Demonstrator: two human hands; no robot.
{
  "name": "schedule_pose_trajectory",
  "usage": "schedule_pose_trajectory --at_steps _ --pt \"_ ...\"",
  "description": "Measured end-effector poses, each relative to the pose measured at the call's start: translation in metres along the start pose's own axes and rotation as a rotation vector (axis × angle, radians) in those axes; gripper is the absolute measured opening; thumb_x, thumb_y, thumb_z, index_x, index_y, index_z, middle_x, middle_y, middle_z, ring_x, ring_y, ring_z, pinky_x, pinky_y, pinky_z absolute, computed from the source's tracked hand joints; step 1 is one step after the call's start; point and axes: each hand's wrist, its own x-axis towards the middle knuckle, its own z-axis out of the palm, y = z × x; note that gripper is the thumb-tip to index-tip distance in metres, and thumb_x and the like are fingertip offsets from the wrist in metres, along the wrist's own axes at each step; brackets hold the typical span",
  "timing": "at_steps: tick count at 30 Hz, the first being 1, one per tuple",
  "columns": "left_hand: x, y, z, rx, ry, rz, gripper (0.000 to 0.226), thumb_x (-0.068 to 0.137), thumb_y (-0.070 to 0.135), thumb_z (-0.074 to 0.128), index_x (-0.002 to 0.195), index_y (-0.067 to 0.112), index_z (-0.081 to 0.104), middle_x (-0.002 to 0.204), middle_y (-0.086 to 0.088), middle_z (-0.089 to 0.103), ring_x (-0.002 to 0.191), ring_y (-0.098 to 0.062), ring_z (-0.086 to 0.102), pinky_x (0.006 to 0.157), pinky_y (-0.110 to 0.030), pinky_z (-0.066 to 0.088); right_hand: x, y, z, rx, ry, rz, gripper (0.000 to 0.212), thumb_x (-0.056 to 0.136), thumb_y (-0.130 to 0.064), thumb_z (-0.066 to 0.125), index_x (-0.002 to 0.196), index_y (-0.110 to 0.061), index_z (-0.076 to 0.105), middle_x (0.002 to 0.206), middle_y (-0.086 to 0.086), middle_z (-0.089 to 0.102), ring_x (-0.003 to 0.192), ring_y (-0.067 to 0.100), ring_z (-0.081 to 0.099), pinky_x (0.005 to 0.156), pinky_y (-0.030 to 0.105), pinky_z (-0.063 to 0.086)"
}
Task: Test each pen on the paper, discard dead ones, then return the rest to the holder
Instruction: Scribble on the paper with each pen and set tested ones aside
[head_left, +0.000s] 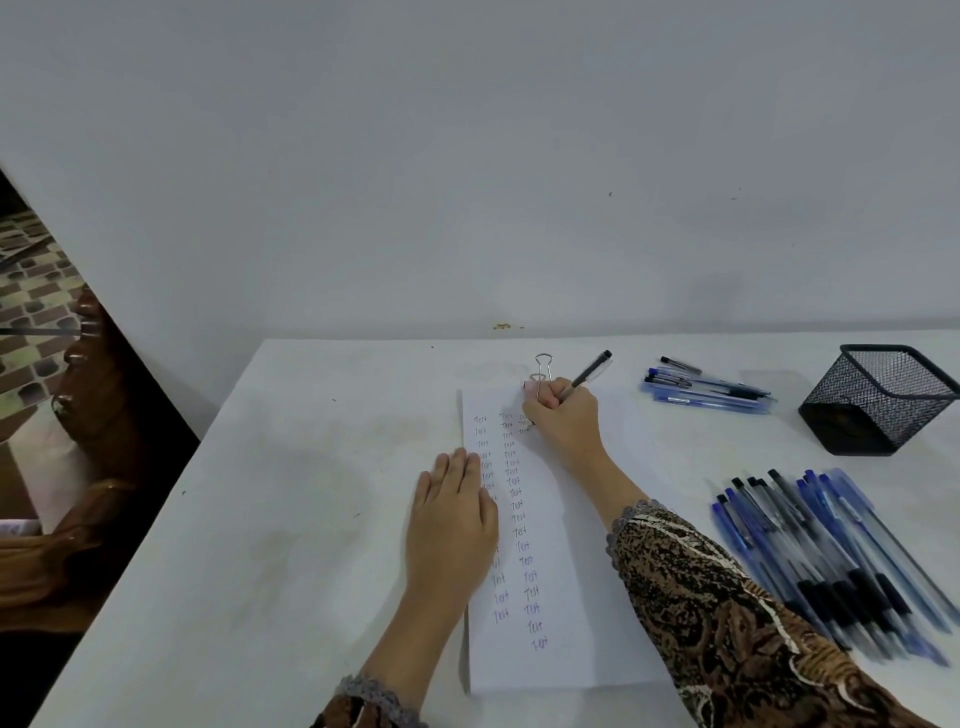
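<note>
Right of the paper (563, 519), near pens (810, 551), far pens (711, 391), mesh holder (878, 408).

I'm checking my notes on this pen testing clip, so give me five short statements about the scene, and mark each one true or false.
1. The right hand grips a pen over the paper. True.
2. The left hand holds a pen too. False: it lies flat on the paper's left edge, fingers straight, holding nothing.
3. The mesh holder is full of pens. False: no pens show in it; they lie in a small pile and a large pile on the table.
4. The paper carries columns of the word "Test". True.
5. A binder clip sits at the paper's near edge. False: it is at the far edge, beside the right hand.
</note>
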Motion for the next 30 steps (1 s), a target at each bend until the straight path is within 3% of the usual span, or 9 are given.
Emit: schedule_pose_trajectory --at_steps 2,5,11,13,16,18,23,26,30 --pt "0.000 -0.001 0.001 -0.003 0.005 0.005 0.086 0.074 0.044 -0.009 0.144 0.011 0.030 0.152 -0.004 0.027 0.143 -0.018 0.018 0.116 -0.029 0.005 0.001 0.000 0.000 -0.007 0.025 -0.016 0.048 0.081 0.003 0.057 0.053 -0.017 0.024 0.056 -0.004 0.031 0.055 0.007 0.036 0.062 0.010 0.037" --pt "0.000 -0.002 0.002 0.006 -0.002 0.014 0.085 0.074 0.043 -0.009 0.144 0.011 0.030 0.152 -0.004 0.027 0.143 -0.018 0.018 0.117 -0.031 0.008 0.002 0.001 0.001 -0.010 0.000 -0.014 0.051 0.080 0.008 0.054 0.051 -0.019 0.021 0.044 -0.014 0.029 0.045 0.002 0.032 0.062 0.003 0.036" --pt "0.000 0.000 -0.002 0.023 -0.025 0.004 0.088 0.071 0.043 -0.013 0.146 0.014 0.024 0.154 -0.001 0.022 0.144 -0.015 0.013 0.116 -0.028 0.003 0.002 0.003 0.001 -0.049 0.015 -0.050 0.049 0.080 0.005 0.055 0.053 -0.018 0.021 0.053 -0.006 0.026 0.054 0.005 0.029 0.063 0.007 0.035" --pt "0.000 0.001 -0.003 0.023 -0.026 0.004 0.089 0.070 0.044 -0.014 0.146 0.014 0.024 0.154 -0.001 0.021 0.144 -0.015 0.012 0.116 -0.028 0.002 0.002 0.001 0.001 -0.027 0.004 -0.014 0.050 0.080 0.003 0.056 0.053 -0.020 0.021 0.055 -0.003 0.025 0.060 0.012 0.028 0.066 0.015 0.036" --pt "-0.001 0.000 -0.002 0.009 -0.014 0.012 0.088 0.072 0.044 -0.012 0.145 0.013 0.026 0.153 -0.002 0.024 0.144 -0.017 0.015 0.116 -0.028 0.003 0.001 -0.001 -0.005 0.227 -0.042 0.144 0.048 0.079 -0.003 0.058 0.052 -0.025 0.026 0.057 0.005 0.034 0.058 0.015 0.031 0.049 0.018 0.032" --pt "0.000 0.000 -0.001 0.002 0.004 0.019 0.086 0.074 0.043 -0.009 0.143 0.011 0.031 0.152 -0.004 0.028 0.143 -0.019 0.019 0.116 -0.030 0.006 0.002 -0.007 -0.013 0.503 -0.032 0.246 0.039 0.087 -0.001 0.055 0.062 -0.020 0.033 0.048 0.005 0.040 0.044 0.012 0.038 0.038 0.015 0.028" --pt "-0.001 0.002 -0.004 0.009 -0.018 0.007 0.075 0.082 0.041 -0.005 0.145 0.014 0.025 0.154 0.000 0.022 0.144 -0.014 0.013 0.115 -0.025 0.000 -0.009 -0.011 -0.029 0.751 0.042 0.441 0.037 0.098 -0.049 0.029 0.081 -0.018 0.039 0.038 -0.004 0.035 0.028 0.008 0.024 0.037 0.011 0.017" --pt "-0.001 0.003 -0.006 0.010 -0.020 -0.005 0.049 0.099 0.027 0.019 0.146 0.016 0.022 0.155 0.002 0.018 0.144 -0.012 0.009 0.116 -0.025 0.000 -0.022 -0.011 -0.037 0.915 0.088 0.463 0.037 0.102 -0.037 0.028 0.076 -0.016 0.045 0.039 -0.004 0.040 0.031 0.009 0.032 0.035 0.012 0.023" --pt "-0.002 0.002 -0.005 0.004 -0.010 -0.001 0.048 0.099 0.024 0.025 0.146 0.016 0.023 0.154 0.004 0.020 0.144 -0.011 0.010 0.118 -0.026 0.003 -0.037 -0.009 -0.044 1.175 0.137 0.488 0.026 0.100 -0.018 0.038 0.077 -0.014 0.049 0.054 -0.003 0.051 0.040 0.011 0.040 0.041 0.015 0.038"
